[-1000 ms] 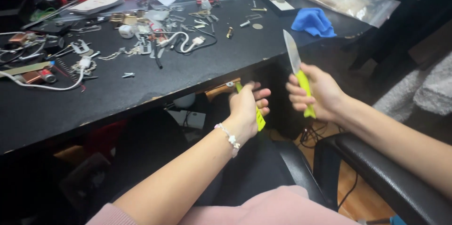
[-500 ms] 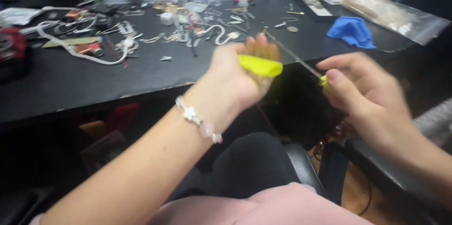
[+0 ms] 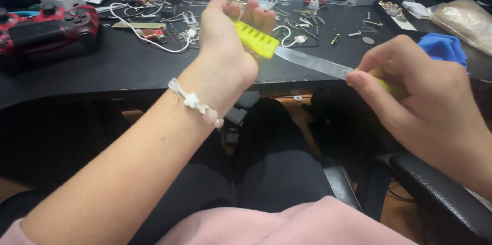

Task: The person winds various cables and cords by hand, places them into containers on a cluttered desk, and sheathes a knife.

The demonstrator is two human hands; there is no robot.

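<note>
Fingers (image 3: 259, 17) of the left hand (image 3: 225, 45) were curled tight around a yellow ribbed sheath (image 3: 254, 40), held up over the near edge of the black counter (image 3: 128, 65). From the single head view, I saw the right hand (image 3: 420, 91) pinching the yellow handle (image 3: 382, 83) of a knife, fingers pressed together on it, with the bare blade (image 3: 315, 63) running between the two hands and its tip just at the sheath's mouth. I judged the step in hand to be the blade meeting the sheath; any next move would call for a straight line along the blade, fingertips well off the edge. A red game controller (image 3: 46, 24) and a blue cloth (image 3: 443, 47) lay on the counter.
</note>
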